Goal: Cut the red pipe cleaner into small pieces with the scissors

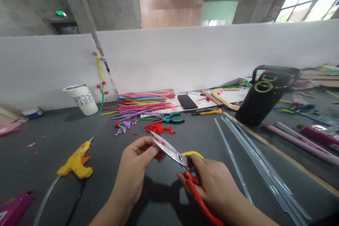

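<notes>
My right hand (pixel 209 178) grips a pair of scissors (pixel 172 153) with red handles. The blades point up and left, slightly apart. A curved yellow strip shows beside the scissors' pivot; whether it belongs to them I cannot tell. My left hand (pixel 137 166) is closed in a pinch at the blade tips. A small bit of red pipe cleaner (pixel 162 142) shows between the blades by those fingers, which partly hide it. Just beyond the tips lies a heap of cut red pieces (pixel 157 128), with purple pieces (pixel 125 126) to its left.
Pipe cleaners (pixel 145 102), teal-handled pliers (pixel 172 118) and a phone (pixel 187 101) lie farther back. A yellow glue gun (pixel 78 162) and white cup (pixel 83 100) are at left. Clear glue sticks (pixel 259 162) and a black bottle (pixel 261 99) occupy the right.
</notes>
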`<action>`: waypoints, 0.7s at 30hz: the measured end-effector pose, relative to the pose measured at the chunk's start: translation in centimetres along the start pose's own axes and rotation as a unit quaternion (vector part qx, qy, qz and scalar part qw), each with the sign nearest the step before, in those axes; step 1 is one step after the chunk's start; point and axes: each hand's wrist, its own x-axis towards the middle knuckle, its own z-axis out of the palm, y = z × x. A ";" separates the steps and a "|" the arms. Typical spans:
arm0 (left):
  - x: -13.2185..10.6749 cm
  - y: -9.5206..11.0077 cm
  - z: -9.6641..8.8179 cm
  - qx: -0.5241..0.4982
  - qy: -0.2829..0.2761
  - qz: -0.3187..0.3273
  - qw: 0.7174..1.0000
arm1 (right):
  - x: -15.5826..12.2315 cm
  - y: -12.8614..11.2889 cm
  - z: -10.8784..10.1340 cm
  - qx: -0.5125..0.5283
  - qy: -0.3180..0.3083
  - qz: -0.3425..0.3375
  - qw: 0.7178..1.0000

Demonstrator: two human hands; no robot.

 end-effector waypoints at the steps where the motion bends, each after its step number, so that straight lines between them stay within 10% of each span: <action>1: 0.0 0.0 0.0 -0.001 0.001 0.000 1.000 | 0.0 0.0 0.0 0.000 0.001 0.000 1.000; 21: 0.0 0.4 -0.1 -0.023 0.000 -0.011 1.000 | 0.1 -0.2 -0.1 0.007 -0.012 -0.001 1.000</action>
